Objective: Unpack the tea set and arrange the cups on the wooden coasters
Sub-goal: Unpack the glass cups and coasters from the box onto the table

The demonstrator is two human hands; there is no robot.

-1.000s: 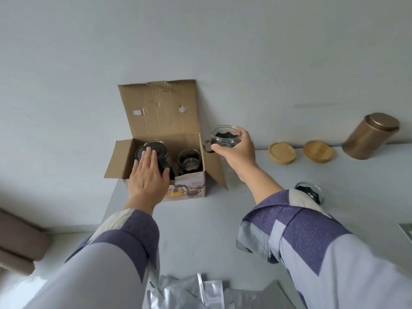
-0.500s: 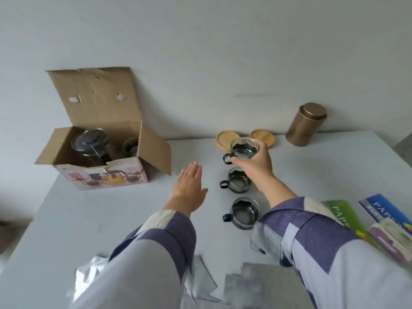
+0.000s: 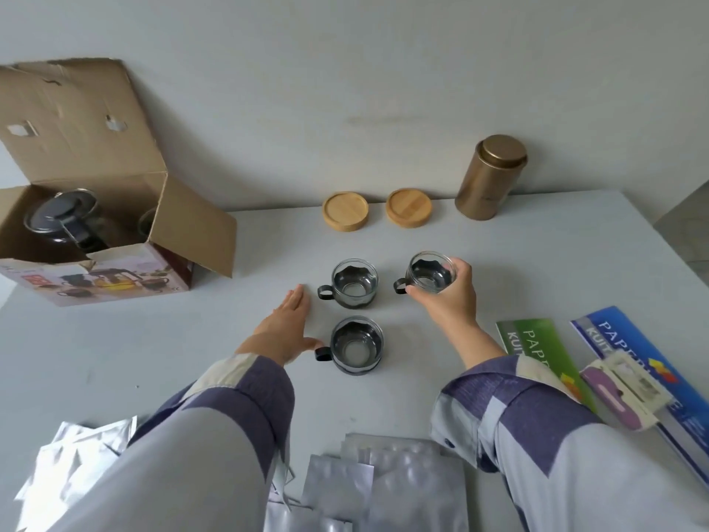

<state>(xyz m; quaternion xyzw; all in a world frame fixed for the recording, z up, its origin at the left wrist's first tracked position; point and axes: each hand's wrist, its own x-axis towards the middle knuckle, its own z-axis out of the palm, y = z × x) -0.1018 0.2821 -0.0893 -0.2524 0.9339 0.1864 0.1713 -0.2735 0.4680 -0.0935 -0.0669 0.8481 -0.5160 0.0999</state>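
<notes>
Your right hand clamps the fragile, slippery glass cup by its rim; left hand lies open on the worktop.

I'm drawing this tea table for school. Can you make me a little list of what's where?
cups out: three glass cups
held cup: in right hand, grip around its rim
other cups: far one, near one, both on table
left hand: open, flat, beside near cup
wooden coasters: two, bare, by wall
teapot: in cardboard box
gold tin: right of coasters
</notes>
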